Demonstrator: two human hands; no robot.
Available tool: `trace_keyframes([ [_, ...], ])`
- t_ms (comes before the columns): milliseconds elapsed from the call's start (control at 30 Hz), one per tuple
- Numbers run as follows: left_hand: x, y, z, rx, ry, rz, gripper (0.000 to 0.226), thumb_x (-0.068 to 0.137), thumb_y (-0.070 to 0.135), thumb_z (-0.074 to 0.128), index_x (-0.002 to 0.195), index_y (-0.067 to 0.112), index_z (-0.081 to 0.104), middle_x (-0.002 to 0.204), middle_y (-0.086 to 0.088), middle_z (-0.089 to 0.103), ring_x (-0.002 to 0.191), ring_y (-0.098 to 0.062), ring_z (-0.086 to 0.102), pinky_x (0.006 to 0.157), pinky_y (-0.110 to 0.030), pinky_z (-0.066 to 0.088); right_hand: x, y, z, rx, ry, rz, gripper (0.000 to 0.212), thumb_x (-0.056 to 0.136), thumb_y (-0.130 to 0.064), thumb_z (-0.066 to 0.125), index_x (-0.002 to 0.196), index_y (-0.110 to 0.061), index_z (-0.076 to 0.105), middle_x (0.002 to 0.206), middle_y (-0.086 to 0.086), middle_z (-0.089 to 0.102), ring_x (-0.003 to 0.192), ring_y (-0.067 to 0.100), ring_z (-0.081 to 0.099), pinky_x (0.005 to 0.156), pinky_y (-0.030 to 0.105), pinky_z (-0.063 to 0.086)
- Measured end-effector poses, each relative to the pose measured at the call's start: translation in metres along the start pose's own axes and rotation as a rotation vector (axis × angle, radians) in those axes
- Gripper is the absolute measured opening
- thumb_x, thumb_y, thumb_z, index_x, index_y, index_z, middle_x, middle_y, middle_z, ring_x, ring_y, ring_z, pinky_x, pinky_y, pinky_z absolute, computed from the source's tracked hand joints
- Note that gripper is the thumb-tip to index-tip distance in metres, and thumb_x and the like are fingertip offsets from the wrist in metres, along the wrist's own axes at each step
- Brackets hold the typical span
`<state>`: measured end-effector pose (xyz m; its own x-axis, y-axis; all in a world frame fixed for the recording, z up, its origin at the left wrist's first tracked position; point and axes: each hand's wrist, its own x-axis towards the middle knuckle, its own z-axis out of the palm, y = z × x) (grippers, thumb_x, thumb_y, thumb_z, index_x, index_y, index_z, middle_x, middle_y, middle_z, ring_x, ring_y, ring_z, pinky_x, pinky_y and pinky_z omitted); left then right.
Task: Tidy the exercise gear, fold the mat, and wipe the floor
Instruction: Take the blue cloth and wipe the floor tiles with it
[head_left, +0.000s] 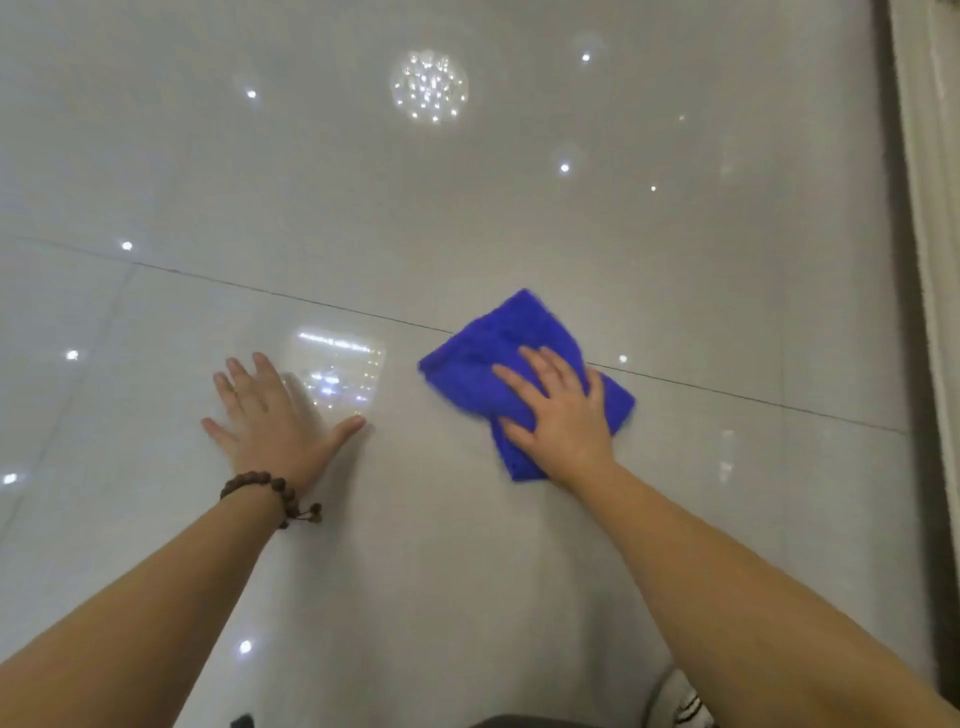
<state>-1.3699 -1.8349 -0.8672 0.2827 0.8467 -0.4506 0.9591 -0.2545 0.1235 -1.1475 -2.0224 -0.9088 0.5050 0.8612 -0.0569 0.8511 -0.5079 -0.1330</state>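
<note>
Currently we press our right hand (558, 410), fingers straight, on the cloth (519, 374); left hand (270, 410), fingers splayed, flat on floor (467, 208).

There is only 1 view. It comes from the person's head and looks forward and steeply down at the shiny floor (467, 218), close up. Both arms reach in from the bottom of the frame.

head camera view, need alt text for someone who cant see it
Seen from above, a person's right hand presses a folded blue cloth flat on a glossy pale tiled floor, fingers spread over it. The left hand, with a brown bead bracelet at the wrist, rests open on the floor beside it. Ceiling lights reflect in the tiles.
</note>
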Motion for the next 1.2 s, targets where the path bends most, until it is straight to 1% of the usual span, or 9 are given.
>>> trace_keyframes([
  [100,-0.012,-0.063,-0.002,-0.069,0.042,-0.231,0.136,0.062,0.083,0.055,0.151,0.006,-0.013,0.159,-0.018,-0.014,0.147,-0.030,-0.014,0.116,-0.061,0.004,0.026,-0.028,-0.003,0.194,0.044,0.733,0.059,0.088,-0.054,0.045,0.144,-0.038,0.034,0.155,0.000,0.024,0.143,0.022,0.016,0.109,0.060,0.016],
  [133,-0.014,-0.080,-0.002,-0.074,0.017,-0.295,0.139,0.059,0.086,0.054,0.151,0.007,-0.015,0.159,-0.018,-0.016,0.147,-0.030,-0.016,0.115,-0.063,0.003,0.027,-0.056,0.003,0.146,0.058,0.590,0.059,0.087,-0.054,0.044,0.143,-0.037,0.036,0.154,0.002,0.026,0.142,0.024,0.019,0.108,0.060,0.018],
  [233,-0.018,-0.116,-0.005,-0.118,-0.087,-0.400,0.150,0.045,0.094,0.050,0.149,0.012,-0.022,0.157,-0.015,-0.026,0.146,-0.030,-0.021,0.111,-0.069,0.004,0.000,-0.131,0.026,0.036,-0.019,-0.518,0.063,0.080,-0.058,0.041,0.140,-0.040,0.039,0.151,-0.001,0.036,0.139,0.024,0.029,0.107,0.058,0.025],
  [300,-0.017,-0.133,-0.008,-0.125,-0.160,-0.403,0.157,0.036,0.097,0.046,0.146,0.014,-0.028,0.155,-0.014,-0.031,0.145,-0.032,-0.023,0.109,-0.071,0.006,0.025,-0.134,0.029,-0.037,-0.088,-0.894,0.064,0.078,-0.060,0.040,0.140,-0.044,0.036,0.151,-0.004,0.036,0.138,0.021,0.030,0.109,0.056,0.023],
  [500,-0.009,-0.153,-0.006,-0.112,-0.314,-0.364,0.168,0.033,0.095,0.059,0.133,0.012,-0.047,0.145,-0.017,-0.046,0.139,-0.039,-0.033,0.106,-0.074,0.003,0.098,-0.199,0.029,0.145,0.053,0.222,0.057,0.087,-0.050,0.045,0.141,-0.034,0.040,0.152,0.003,0.032,0.140,0.026,0.024,0.108,0.058,0.016],
  [700,-0.005,-0.154,0.000,-0.148,-0.314,-0.378,0.167,0.035,0.095,0.059,0.127,0.009,-0.051,0.139,-0.021,-0.052,0.134,-0.041,-0.040,0.104,-0.076,-0.003,0.133,-0.258,0.039,-0.010,-0.130,-1.035,0.058,0.081,-0.057,0.039,0.137,-0.041,0.042,0.147,-0.004,0.040,0.135,0.023,0.035,0.106,0.054,0.027],
  [900,-0.003,-0.155,0.005,-0.141,-0.330,-0.367,0.167,0.038,0.092,0.063,0.127,0.009,-0.051,0.133,-0.018,-0.057,0.128,-0.041,-0.047,0.101,-0.077,-0.010,0.227,-0.324,0.027,0.164,-0.081,0.154,0.058,0.092,-0.052,0.040,0.147,-0.035,0.027,0.156,0.001,0.017,0.143,0.023,0.011,0.113,0.056,0.008],
  [1067,-0.004,-0.155,0.003,-0.139,-0.357,-0.366,0.162,0.041,0.092,0.061,0.141,0.009,-0.035,0.140,-0.021,-0.051,0.128,-0.042,-0.046,0.101,-0.077,-0.012,0.129,-0.414,0.038,0.073,-0.380,-1.030,0.056,0.089,-0.048,0.049,0.143,-0.040,0.034,0.154,-0.005,0.024,0.142,0.019,0.017,0.114,0.050,0.009],
  [1200,-0.004,-0.157,0.005,-0.152,-0.323,-0.362,0.165,0.040,0.090,0.064,0.130,0.010,-0.050,0.137,-0.018,-0.055,0.127,-0.042,-0.047,0.100,-0.077,-0.011,0.171,-0.319,0.040,0.094,-0.098,-0.583,0.055,0.086,-0.040,0.057,0.139,-0.036,0.042,0.149,-0.001,0.036,0.136,0.023,0.031,0.110,0.049,0.018],
])
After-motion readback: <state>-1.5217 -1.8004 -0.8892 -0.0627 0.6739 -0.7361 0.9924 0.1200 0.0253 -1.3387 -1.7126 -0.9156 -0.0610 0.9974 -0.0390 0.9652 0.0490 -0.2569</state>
